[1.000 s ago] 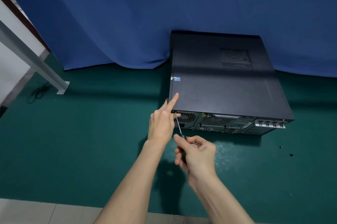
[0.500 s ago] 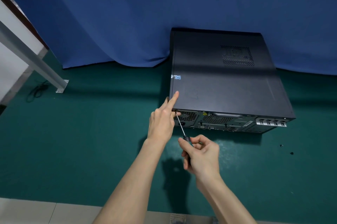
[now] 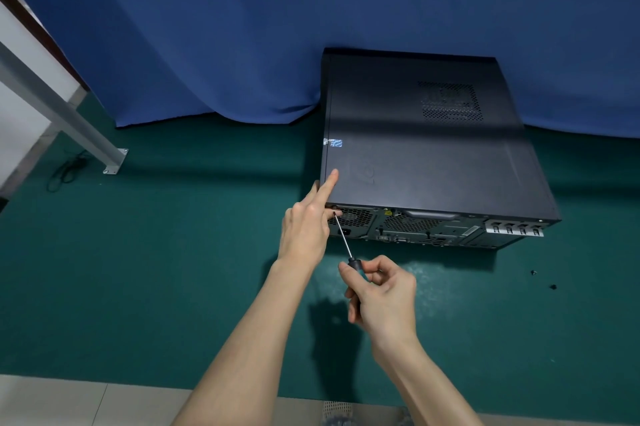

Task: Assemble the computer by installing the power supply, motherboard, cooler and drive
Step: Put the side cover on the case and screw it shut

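Computer case (image 3: 426,155) lies flat on its side, far right of a dark green mat (image 3: 138,269), its far end against a blue cloth backdrop (image 3: 242,27) that hangs in soft folds. Off left, a grey metal leg (image 3: 62,114) slants down to a bolted foot with a black cable (image 3: 65,171) coiled just beside it, and pale floor tiles (image 3: 69,401) edge the mat nearest the camera. That case is a matte black metal box: smooth lid, perforated vent grille (image 3: 450,101), a small shiny sticker (image 3: 334,142) at the left edge, and a rear panel (image 3: 415,228) of mesh, ports and silver slot covers facing us. Two tiny dark screws (image 3: 533,272) sit on the mat, well apart from the hands. Left hand (image 3: 304,228) braces the near left corner, index finger straight on the lid, thumb against the rear panel. Right hand (image 3: 381,294) pinches the black handle of a slim screwdriver (image 3: 343,235) between thumb and curled fingers, the shaft angling up to that same corner.
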Available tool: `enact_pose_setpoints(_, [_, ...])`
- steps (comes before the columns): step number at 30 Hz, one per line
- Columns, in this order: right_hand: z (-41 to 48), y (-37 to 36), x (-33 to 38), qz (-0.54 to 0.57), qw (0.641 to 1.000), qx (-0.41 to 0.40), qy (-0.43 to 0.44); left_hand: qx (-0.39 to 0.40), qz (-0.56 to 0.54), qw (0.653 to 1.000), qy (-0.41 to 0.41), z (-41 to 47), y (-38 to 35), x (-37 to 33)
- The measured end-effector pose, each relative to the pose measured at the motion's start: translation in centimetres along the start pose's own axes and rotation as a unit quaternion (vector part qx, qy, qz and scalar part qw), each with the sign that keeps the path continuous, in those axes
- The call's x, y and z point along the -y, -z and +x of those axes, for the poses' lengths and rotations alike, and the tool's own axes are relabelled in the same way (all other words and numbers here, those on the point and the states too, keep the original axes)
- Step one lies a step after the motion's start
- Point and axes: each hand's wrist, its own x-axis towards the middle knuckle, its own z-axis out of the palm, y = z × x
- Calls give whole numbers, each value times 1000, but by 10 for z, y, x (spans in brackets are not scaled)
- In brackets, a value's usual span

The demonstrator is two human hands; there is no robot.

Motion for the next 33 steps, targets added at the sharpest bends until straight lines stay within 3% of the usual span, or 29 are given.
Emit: enact_pose_setpoints(33, [8, 4, -7, -54, 997, -10, 51, -14, 12, 1000, -2, 0, -1, -3])
